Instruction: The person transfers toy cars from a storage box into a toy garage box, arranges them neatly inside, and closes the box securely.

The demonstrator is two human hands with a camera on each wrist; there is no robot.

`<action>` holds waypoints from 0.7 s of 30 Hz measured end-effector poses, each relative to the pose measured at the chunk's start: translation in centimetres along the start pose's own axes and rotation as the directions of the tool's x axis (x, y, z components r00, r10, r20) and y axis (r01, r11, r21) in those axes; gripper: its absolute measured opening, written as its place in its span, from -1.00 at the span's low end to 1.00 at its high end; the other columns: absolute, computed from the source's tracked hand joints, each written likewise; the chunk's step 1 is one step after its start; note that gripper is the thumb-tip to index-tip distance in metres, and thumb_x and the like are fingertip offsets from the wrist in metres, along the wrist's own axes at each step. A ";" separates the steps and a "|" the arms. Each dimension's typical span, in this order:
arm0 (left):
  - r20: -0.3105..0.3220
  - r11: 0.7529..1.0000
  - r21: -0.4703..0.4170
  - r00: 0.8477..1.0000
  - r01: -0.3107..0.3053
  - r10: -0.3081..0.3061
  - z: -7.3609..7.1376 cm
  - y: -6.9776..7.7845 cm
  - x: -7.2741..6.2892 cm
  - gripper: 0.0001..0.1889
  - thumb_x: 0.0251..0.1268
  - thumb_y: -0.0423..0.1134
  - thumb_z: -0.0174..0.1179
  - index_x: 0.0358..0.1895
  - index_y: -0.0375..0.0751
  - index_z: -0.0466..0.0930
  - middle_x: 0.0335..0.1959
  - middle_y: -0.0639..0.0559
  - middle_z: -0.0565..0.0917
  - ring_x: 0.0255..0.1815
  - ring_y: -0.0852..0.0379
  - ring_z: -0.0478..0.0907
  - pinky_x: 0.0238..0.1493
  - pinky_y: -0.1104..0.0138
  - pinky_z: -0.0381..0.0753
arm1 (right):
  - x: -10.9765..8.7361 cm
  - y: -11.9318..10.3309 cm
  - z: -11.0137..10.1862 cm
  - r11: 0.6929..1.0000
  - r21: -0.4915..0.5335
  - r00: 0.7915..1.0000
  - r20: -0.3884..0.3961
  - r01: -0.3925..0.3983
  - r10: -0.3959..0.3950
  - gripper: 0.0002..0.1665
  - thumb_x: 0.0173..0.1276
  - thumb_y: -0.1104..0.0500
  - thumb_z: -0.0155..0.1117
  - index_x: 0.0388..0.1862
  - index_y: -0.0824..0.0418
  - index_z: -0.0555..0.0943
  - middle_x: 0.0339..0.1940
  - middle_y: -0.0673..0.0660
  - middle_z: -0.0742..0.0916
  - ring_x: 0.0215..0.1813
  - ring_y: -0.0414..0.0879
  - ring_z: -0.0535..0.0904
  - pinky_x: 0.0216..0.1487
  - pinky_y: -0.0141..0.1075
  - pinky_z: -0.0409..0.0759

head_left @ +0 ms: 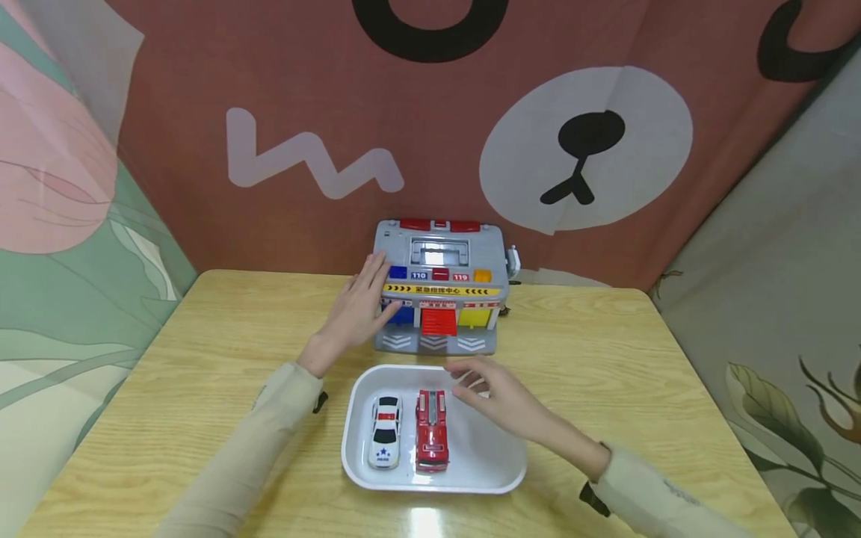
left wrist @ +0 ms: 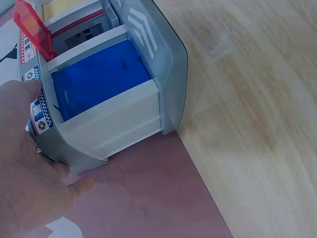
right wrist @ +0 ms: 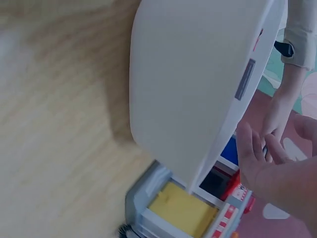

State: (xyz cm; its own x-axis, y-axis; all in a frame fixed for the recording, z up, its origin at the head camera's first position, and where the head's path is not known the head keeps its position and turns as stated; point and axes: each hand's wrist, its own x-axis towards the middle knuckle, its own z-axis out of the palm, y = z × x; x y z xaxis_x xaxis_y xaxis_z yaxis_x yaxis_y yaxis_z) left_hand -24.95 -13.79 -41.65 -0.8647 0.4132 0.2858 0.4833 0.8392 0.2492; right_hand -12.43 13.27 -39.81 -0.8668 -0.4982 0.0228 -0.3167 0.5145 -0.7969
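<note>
At the back of the table stands a grey toy garage [head_left: 440,258] with blue, red and yellow doors. Its red door [left wrist: 32,27] is swung outward; the blue door [left wrist: 101,79] and yellow door [right wrist: 183,210] are down. My left hand [head_left: 356,306] rests against the garage's left side, fingers stretched along the roof edge and thumb at the front. My right hand [head_left: 501,396] hovers over the white tray [head_left: 514,463], fingers loosely bent, holding nothing. Inside the tray lie a white police car [head_left: 385,433] and a red fire truck [head_left: 432,433], side by side.
The wooden table [head_left: 222,351] reaches out on both sides of the tray. Directly behind the garage hangs a brown printed cloth [head_left: 444,134]. A light grey handle or crank [head_left: 513,261] sticks out from the garage's right side.
</note>
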 end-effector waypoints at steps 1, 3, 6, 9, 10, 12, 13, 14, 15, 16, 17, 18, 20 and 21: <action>0.000 1.000 -0.001 1.000 0.000 0.000 0.0 0.0 0.0 -0.19 0.43 0.15 -0.03 0.53 -0.29 -0.05 0.57 -0.13 -0.18 0.56 -0.08 -0.26 0.42 -0.09 0.01 | 0.0 0.1 0.0 0.999 0.036 1.000 0.012 -0.023 0.022 -0.60 0.39 0.17 0.25 0.17 0.27 0.55 0.04 0.15 0.64 -0.04 -0.04 0.59 -0.01 -0.19 0.60; -0.003 1.000 -0.005 1.000 -0.001 0.001 0.0 0.0 0.0 -0.19 0.43 0.15 -0.02 0.53 -0.29 -0.04 0.57 -0.13 -0.18 0.56 -0.08 -0.27 0.42 -0.09 0.01 | 0.0 0.2 0.1 0.994 0.092 0.998 0.038 -0.055 0.052 -0.61 0.41 0.16 0.23 0.14 0.31 0.56 0.01 0.19 0.66 -0.06 -0.03 0.60 -0.04 -0.21 0.61; -0.007 1.000 -0.011 1.000 -0.003 0.003 0.0 0.0 -0.1 -0.19 0.43 0.15 -0.02 0.53 -0.29 -0.04 0.57 -0.13 -0.18 0.55 -0.06 -0.28 0.42 -0.09 0.01 | -0.1 0.5 0.2 0.975 0.191 0.992 0.085 -0.110 0.095 -0.59 0.43 0.16 0.19 0.15 0.39 0.54 0.01 0.29 0.66 -0.09 0.07 0.64 -0.07 -0.21 0.64; -0.009 1.000 -0.012 1.000 -0.003 0.003 0.0 0.0 0.0 -0.19 0.43 0.15 -0.01 0.53 -0.29 -0.05 0.57 -0.13 -0.18 0.56 -0.06 -0.28 0.42 -0.09 0.02 | -0.3 0.8 0.1 0.926 0.326 0.978 0.148 -0.192 0.150 -0.53 0.46 0.15 0.17 0.19 0.47 0.48 0.02 0.37 0.65 -0.08 0.19 0.65 -0.05 -0.14 0.65; -0.009 1.000 -0.010 1.000 -0.003 0.003 0.0 0.0 0.0 -0.18 0.43 0.15 -0.01 0.53 -0.29 -0.05 0.57 -0.13 -0.18 0.56 -0.07 -0.27 0.42 -0.09 0.02 | -0.3 0.9 0.1 0.901 0.370 0.970 0.170 -0.226 0.173 -0.50 0.46 0.14 0.16 0.19 0.50 0.46 0.01 0.39 0.65 -0.06 0.22 0.65 -0.04 -0.11 0.64; -0.009 1.000 -0.007 1.000 -0.001 0.001 0.0 0.0 0.0 -0.18 0.42 0.15 -0.01 0.53 -0.29 -0.05 0.57 -0.13 -0.17 0.56 -0.08 -0.26 0.42 -0.09 0.02 | -0.5 1.1 0.1 0.849 0.438 0.952 0.208 -0.297 0.226 -0.47 0.46 0.12 0.16 0.19 0.51 0.44 -0.01 0.38 0.67 -0.04 0.21 0.65 -0.01 -0.09 0.63; -0.007 1.000 -0.008 1.000 0.001 -0.001 0.0 0.0 0.0 -0.18 0.43 0.15 -0.01 0.53 -0.28 -0.05 0.57 -0.12 -0.18 0.56 -0.07 -0.27 0.42 -0.09 0.02 | -0.5 1.2 0.1 0.822 0.465 0.942 0.227 -0.328 0.247 -0.47 0.46 0.12 0.16 0.19 0.53 0.43 -0.02 0.38 0.67 -0.03 0.19 0.65 0.00 -0.08 0.62; -0.007 1.000 -0.009 1.000 0.002 -0.002 0.0 0.0 0.0 -0.18 0.43 0.15 -0.01 0.53 -0.28 -0.05 0.58 -0.12 -0.18 0.56 -0.07 -0.27 0.42 -0.09 0.01 | -0.6 1.2 0.2 0.797 0.489 0.932 0.247 -0.356 0.265 -0.47 0.46 0.12 0.15 0.18 0.55 0.43 -0.03 0.40 0.67 -0.02 0.18 0.65 0.02 -0.08 0.61; -0.007 1.000 -0.010 1.000 0.003 -0.003 0.0 0.0 0.0 -0.19 0.43 0.15 -0.01 0.53 -0.28 -0.05 0.58 -0.12 -0.18 0.56 -0.07 -0.26 0.42 -0.09 0.01 | -0.7 1.3 0.3 0.771 0.509 0.922 0.265 -0.383 0.283 -0.47 0.46 0.13 0.14 0.16 0.57 0.42 -0.03 0.41 0.67 -0.02 0.16 0.65 0.02 -0.08 0.61; -0.006 1.000 -0.011 1.000 0.005 -0.005 0.0 0.0 0.0 -0.19 0.43 0.15 -0.01 0.53 -0.28 -0.05 0.58 -0.11 -0.18 0.56 -0.07 -0.27 0.42 -0.09 0.01 | -0.8 1.4 0.4 0.746 0.526 0.911 0.283 -0.408 0.298 -0.48 0.46 0.15 0.13 0.15 0.59 0.42 -0.03 0.42 0.67 -0.02 0.16 0.65 0.03 -0.09 0.61; -0.003 1.000 -0.014 1.000 0.008 -0.008 0.0 0.0 0.0 -0.19 0.42 0.15 -0.01 0.53 -0.28 -0.05 0.58 -0.11 -0.19 0.56 -0.06 -0.28 0.42 -0.09 0.01 | -0.9 1.5 0.5 0.723 0.540 0.901 0.303 -0.432 0.312 -0.49 0.45 0.17 0.12 0.13 0.61 0.42 -0.03 0.43 0.67 -0.02 0.15 0.66 0.03 -0.10 0.61; -0.001 1.000 -0.018 1.000 0.010 -0.010 0.0 0.0 0.0 -0.18 0.42 0.15 0.00 0.53 -0.27 -0.05 0.58 -0.10 -0.20 0.56 -0.05 -0.30 0.43 -0.09 0.00 | -1.0 1.6 0.7 0.698 0.553 0.889 0.323 -0.455 0.324 -0.50 0.45 0.19 0.11 0.12 0.63 0.42 -0.03 0.44 0.66 -0.03 0.15 0.66 0.03 -0.10 0.61; 0.000 1.000 -0.023 1.000 0.012 -0.012 0.1 0.0 0.0 -0.18 0.42 0.14 0.00 0.53 -0.27 -0.05 0.58 -0.10 -0.20 0.56 -0.04 -0.31 0.42 -0.09 0.00 | -1.3 1.8 1.1 0.660 0.564 0.867 0.362 -0.497 0.343 -0.51 0.43 0.22 0.10 0.09 0.67 0.43 -0.05 0.48 0.66 -0.06 0.14 0.68 0.02 -0.11 0.61; 0.001 1.000 -0.024 1.000 0.013 -0.013 0.1 0.0 0.0 -0.18 0.42 0.14 0.00 0.53 -0.27 -0.05 0.58 -0.10 -0.20 0.56 -0.03 -0.32 0.42 -0.09 0.00 | -1.4 1.9 1.3 0.648 0.561 0.855 0.378 -0.516 0.354 -0.52 0.43 0.23 0.11 0.06 0.67 0.44 -0.07 0.48 0.66 -0.09 0.12 0.69 0.00 -0.12 0.62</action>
State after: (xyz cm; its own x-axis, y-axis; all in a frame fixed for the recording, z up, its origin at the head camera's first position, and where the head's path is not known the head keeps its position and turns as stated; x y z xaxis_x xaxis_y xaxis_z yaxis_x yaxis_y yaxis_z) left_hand -24.96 -13.76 -41.72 -0.8710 0.4027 0.2815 0.4752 0.8360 0.2745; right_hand -11.30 14.03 -42.14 -0.7082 -0.5074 -0.4908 0.4580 0.1988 -0.8664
